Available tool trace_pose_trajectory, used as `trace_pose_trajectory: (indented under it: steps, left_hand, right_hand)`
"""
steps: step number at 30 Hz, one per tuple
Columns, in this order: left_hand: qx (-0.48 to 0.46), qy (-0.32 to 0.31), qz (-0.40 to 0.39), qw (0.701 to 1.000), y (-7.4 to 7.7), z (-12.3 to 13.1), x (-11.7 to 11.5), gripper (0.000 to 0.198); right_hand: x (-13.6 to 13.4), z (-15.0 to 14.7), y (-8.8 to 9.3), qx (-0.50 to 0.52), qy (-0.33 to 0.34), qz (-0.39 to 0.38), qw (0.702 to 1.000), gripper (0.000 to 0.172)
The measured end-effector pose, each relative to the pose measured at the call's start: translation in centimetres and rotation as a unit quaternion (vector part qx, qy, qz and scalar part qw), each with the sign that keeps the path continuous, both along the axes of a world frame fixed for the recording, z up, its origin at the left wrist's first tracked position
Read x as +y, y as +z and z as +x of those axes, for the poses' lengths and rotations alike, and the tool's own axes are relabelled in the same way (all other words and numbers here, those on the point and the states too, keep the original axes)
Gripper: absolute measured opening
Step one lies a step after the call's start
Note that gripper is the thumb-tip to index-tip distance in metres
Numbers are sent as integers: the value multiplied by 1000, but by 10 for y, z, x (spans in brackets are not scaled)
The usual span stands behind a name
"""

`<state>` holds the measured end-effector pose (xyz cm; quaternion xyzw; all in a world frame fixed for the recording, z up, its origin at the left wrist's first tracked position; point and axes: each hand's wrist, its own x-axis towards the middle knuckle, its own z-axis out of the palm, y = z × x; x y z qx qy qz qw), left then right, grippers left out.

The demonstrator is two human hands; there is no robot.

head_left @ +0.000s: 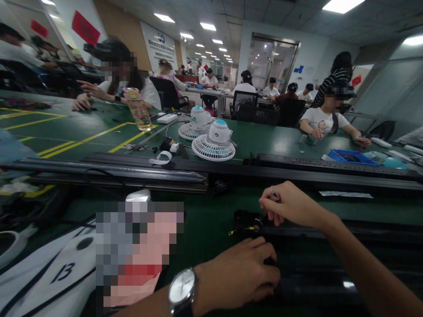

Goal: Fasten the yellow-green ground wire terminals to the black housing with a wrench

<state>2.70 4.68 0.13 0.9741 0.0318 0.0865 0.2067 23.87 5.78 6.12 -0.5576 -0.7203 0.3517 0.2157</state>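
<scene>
My left hand (243,273), with a silver-faced watch (182,286) on its wrist, lies low in the middle with its fingers bent over a dark, glossy long bar (330,286); the fingertips are partly lost in shadow. Just beyond it, my right hand (287,204) is closed in a pinch, a ring on one finger; what it pinches is too small and dark to make out. Below its fingers sits a black end piece (244,216) of another long black bar (370,233). A short yellow-ended wire (243,230) sticks out there.
Long black rails (158,174) cross the green table. Behind them stand two white fans (213,145), a drink bottle (138,110) and a blue tray (353,157). At left lie a white object marked 13 (71,264) and a tape roll (9,246). People sit across the table.
</scene>
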Motion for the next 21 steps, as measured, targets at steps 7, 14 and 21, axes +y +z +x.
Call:
trace_pose_trajectory:
  steps: [7, 14, 21]
  left_hand:
    - [-9, 3, 4, 1000, -3, 1, 1, 7]
    - [-20, 3, 4, 1000, -2, 1, 1, 7]
    - [-14, 6, 10, 1000, -3, 0, 0, 9]
  right_hand:
    - [-1, -7, -1, -29, 18, -8, 999, 24]
    - [-3, -7, -1, -36, 15, -17, 999, 22]
    - [-4, -8, 0, -56, 29, -4, 998, 21]
